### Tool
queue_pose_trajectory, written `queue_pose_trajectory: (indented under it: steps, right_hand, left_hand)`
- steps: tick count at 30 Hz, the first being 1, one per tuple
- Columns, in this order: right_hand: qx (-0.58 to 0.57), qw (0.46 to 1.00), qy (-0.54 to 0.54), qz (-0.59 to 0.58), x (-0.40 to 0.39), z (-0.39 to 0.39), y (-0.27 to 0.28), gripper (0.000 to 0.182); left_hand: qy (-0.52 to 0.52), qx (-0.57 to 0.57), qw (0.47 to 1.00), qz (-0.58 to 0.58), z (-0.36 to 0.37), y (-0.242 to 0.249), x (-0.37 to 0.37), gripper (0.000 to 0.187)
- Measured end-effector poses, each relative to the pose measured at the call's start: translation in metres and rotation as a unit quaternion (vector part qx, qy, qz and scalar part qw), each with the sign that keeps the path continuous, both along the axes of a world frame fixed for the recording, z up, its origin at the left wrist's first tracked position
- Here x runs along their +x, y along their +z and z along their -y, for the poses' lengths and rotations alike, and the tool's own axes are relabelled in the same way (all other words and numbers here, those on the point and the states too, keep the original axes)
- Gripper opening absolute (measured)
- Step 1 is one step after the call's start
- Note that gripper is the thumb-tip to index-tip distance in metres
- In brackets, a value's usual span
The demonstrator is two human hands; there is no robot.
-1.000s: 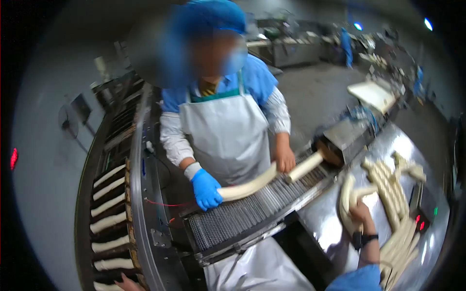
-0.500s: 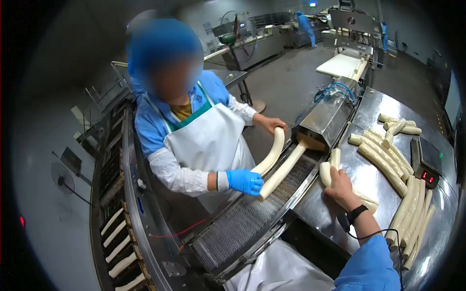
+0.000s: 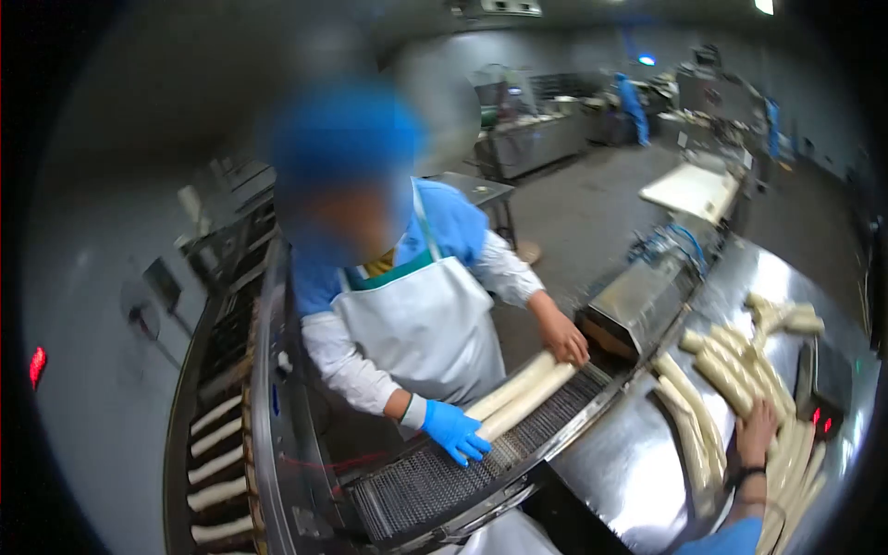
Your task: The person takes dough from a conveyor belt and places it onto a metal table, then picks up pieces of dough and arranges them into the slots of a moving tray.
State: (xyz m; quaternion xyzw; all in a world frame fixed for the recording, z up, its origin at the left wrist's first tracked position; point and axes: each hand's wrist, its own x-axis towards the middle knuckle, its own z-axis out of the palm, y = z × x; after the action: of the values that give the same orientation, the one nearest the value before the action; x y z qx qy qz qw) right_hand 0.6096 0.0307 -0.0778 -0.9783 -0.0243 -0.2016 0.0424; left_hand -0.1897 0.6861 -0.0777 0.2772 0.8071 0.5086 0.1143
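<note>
My right hand (image 3: pixel 757 433), wearing a dark wrist band, lies over pale dough rolls at the right of the steel table. Its fingers are stretched forward and touch the lower end of one thick dough roll (image 3: pixel 723 379). Below it and beside my wrist lie longer, thinner dough rolls (image 3: pixel 788 472) side by side. Left of my hand, a pair of dough rolls (image 3: pixel 686 421) rests apart from the pile. My left hand is out of view.
Across the mesh conveyor (image 3: pixel 407 495), a co-worker's blue-gloved hand (image 3: pixel 455 433) and bare hand hold two dough rolls (image 3: pixel 523 393). A scale (image 3: pixel 828 384) with red digits stands right. A metal housing (image 3: pixel 647 301) covers the conveyor's far end. Filled trays (image 3: pixel 217 495) line the left.
My right hand has left the pair of dough rolls and moved right to the pile. The co-worker has laid the curved roll alongside the other on the conveyor. The view has shifted.
</note>
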Motion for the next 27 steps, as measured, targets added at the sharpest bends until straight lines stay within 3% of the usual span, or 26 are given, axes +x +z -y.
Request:
queue_pose_trajectory:
  steps: [2,4,6,7,9,10,11,12,14,15,19,20,22,24,26,27]
  right_hand:
    - [-0.036,0.995,-0.089,-0.031,-0.006,-0.022,0.011,0.069]
    - [-0.061,0.993,-0.103,-0.006,-0.004,-0.034,0.009,0.066]
    - [-0.027,0.988,-0.093,-0.122,0.008,-0.031,0.027,0.063]
    - [0.026,0.989,-0.086,-0.117,0.012,-0.034,0.030,0.054]
    - [0.042,0.975,-0.032,-0.215,0.034,-0.013,0.013,0.057]
    - [0.034,0.943,0.014,-0.330,0.018,-0.038,0.049,0.065]
    - [0.045,0.939,0.035,-0.338,0.022,-0.042,0.043,0.066]
    - [0.066,0.945,0.044,-0.317,0.029,-0.045,0.032,0.066]
    - [0.117,0.957,0.053,-0.259,0.040,-0.059,0.018,0.067]
    - [0.144,0.962,0.058,-0.223,0.047,-0.067,0.011,0.068]
    - [0.196,0.974,0.061,-0.099,0.084,-0.101,-0.024,0.066]
    - [0.195,0.973,0.073,-0.098,0.094,-0.109,-0.031,0.066]
    - [0.349,0.914,0.158,-0.133,0.106,-0.122,-0.042,0.056]
    - [0.353,0.903,0.156,-0.191,0.102,-0.135,-0.040,0.044]
    - [0.434,0.844,0.169,-0.267,0.087,-0.147,-0.041,0.063]
    - [0.432,0.843,0.174,-0.269,0.080,-0.153,-0.044,0.063]
  left_hand:
    - [-0.026,0.012,0.999,0.042,0.002,-0.011,-0.025,0.054]
    - [-0.057,0.040,0.992,0.102,0.010,-0.024,-0.058,0.053]
    - [-0.083,0.065,0.980,0.172,0.021,-0.033,-0.085,0.053]
    - [-0.093,0.083,0.970,0.208,0.028,-0.037,-0.092,0.053]
    - [-0.099,0.079,0.958,0.257,0.035,-0.047,-0.111,0.050]
    - [-0.099,0.072,0.952,0.282,0.031,-0.052,-0.115,0.047]
    - [-0.069,0.020,0.964,0.255,0.034,-0.045,-0.112,0.046]
    - [-0.040,-0.027,0.972,0.230,0.034,-0.037,-0.104,0.045]
    - [0.021,0.010,0.981,0.193,0.030,-0.036,-0.093,0.045]
    - [0.081,-0.037,0.984,0.156,0.021,-0.041,-0.103,0.080]
    - [0.080,-0.006,0.974,0.213,0.027,-0.038,-0.097,0.096]
    - [0.072,0.034,0.969,0.232,0.034,-0.035,-0.090,0.094]
    - [0.086,0.059,0.970,0.220,0.038,-0.037,-0.084,0.090]
    - [0.088,0.104,0.963,0.233,0.029,-0.056,-0.096,0.086]
    - [0.095,0.129,0.946,0.282,0.026,-0.075,-0.117,0.057]
    - [0.143,0.117,0.952,0.242,0.027,-0.060,-0.101,0.053]
